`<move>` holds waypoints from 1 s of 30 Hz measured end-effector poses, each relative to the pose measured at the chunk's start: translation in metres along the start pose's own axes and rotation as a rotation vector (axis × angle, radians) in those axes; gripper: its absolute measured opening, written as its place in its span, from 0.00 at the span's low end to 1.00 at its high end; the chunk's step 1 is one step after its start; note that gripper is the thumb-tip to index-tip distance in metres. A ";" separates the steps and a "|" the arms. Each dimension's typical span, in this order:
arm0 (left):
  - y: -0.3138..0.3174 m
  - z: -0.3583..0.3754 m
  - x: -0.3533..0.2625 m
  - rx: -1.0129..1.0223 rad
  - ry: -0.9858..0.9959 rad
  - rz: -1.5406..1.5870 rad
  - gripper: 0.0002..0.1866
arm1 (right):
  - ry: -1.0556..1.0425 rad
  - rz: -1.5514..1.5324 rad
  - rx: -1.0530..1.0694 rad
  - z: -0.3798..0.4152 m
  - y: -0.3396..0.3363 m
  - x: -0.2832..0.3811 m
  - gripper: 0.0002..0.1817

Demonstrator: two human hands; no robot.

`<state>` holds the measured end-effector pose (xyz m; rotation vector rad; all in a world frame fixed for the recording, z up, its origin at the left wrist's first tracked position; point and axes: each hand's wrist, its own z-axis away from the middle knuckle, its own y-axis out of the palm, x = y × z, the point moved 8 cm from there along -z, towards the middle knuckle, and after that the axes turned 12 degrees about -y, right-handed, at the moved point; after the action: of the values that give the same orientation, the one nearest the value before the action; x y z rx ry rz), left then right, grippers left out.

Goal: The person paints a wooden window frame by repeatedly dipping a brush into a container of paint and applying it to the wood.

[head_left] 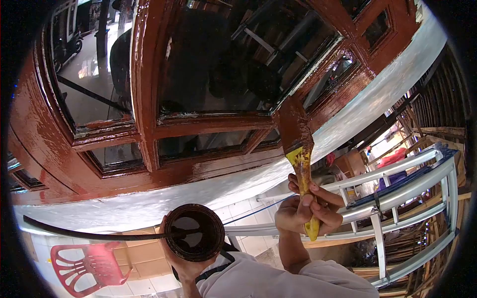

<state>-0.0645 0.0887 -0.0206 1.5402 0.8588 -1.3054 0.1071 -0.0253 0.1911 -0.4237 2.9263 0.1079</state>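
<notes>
My right hand (310, 211) is closed round the yellow handle of a paintbrush (300, 156), its bristles covered in reddish-brown paint. The bristle tip meets the lower part of a glossy reddish-brown wooden window frame (213, 126), near the corner of the large glass pane (218, 69). Lower down, my left hand (186, 268) holds a round open can (195, 232) from beneath and the side. Dark paint coats the can's rim, and dark liquid shows inside.
A white wall (238, 191) curves under the frame. Below left stands a red plastic chair (89, 268) beside cardboard (144, 253) on a tiled floor. At the right is a metal ladder (377, 213), with stacked wooden poles (422, 253) behind it.
</notes>
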 end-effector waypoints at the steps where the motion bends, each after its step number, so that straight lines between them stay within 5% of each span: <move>1: 0.000 0.001 0.003 0.001 -0.011 0.000 0.61 | -0.008 0.049 -0.050 0.001 0.000 0.001 0.11; 13: -0.001 0.001 -0.005 -0.014 -0.004 -0.041 0.60 | 0.275 -0.009 -0.412 -0.013 -0.028 -0.015 0.15; 24: -0.002 0.000 -0.007 -0.023 0.010 -0.052 0.60 | 0.774 -0.075 -0.537 -0.009 -0.038 -0.043 0.12; 30: -0.002 0.001 -0.011 -0.032 0.019 -0.039 0.59 | 0.868 -0.059 -0.386 -0.021 -0.048 -0.067 0.06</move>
<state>-0.0685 0.0885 -0.0106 1.5192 0.9215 -1.3006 0.1810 -0.0548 0.2223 -0.7740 3.7380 0.6329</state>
